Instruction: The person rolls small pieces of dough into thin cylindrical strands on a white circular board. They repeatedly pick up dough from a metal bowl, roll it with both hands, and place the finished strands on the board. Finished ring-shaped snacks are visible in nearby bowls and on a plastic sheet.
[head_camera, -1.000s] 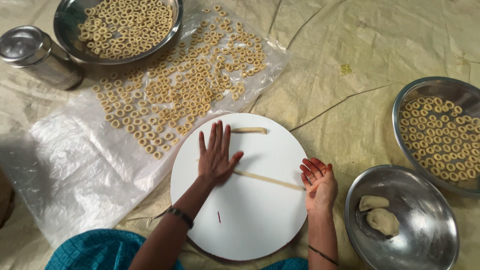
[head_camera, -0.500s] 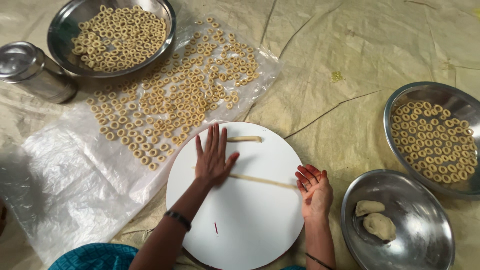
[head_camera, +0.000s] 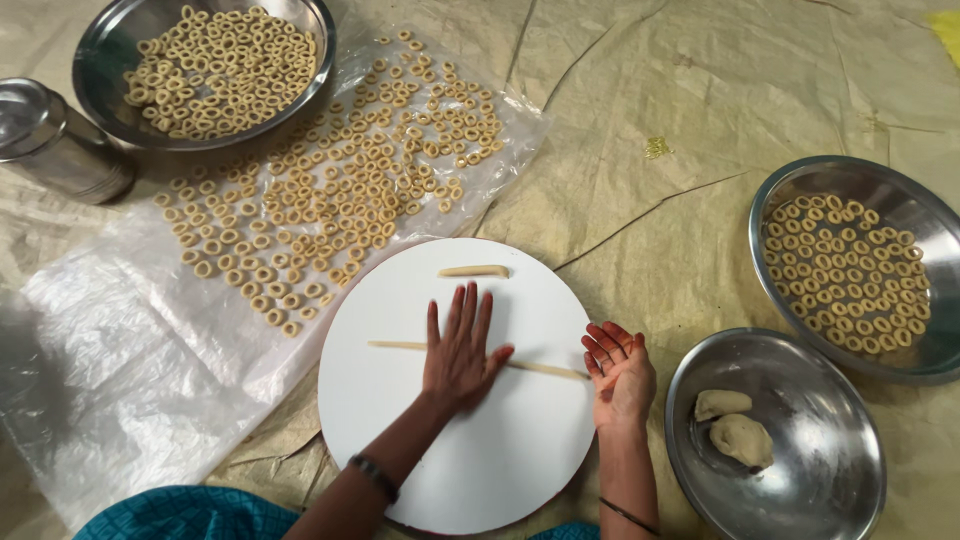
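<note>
A white round board (head_camera: 470, 450) held a pale beige dough rope (head_camera: 400, 346). Silver steel bowls (head_camera: 800, 480) carried cream-coloured rings (head_camera: 300, 200). The sheet (head_camera: 700, 90) beneath was yellowish tan; the sleeve (head_camera: 180, 512) was teal.

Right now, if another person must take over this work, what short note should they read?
Left hand: flat, palm down on the thin dough rope across the white round board.
Right hand: open, palm up at the rope's right end, holding nothing.
A short dough piece lies at the board's top.
Done: many dough rings on the plastic sheet and in two bowls.
Left: two dough lumps in the near bowl.
</note>
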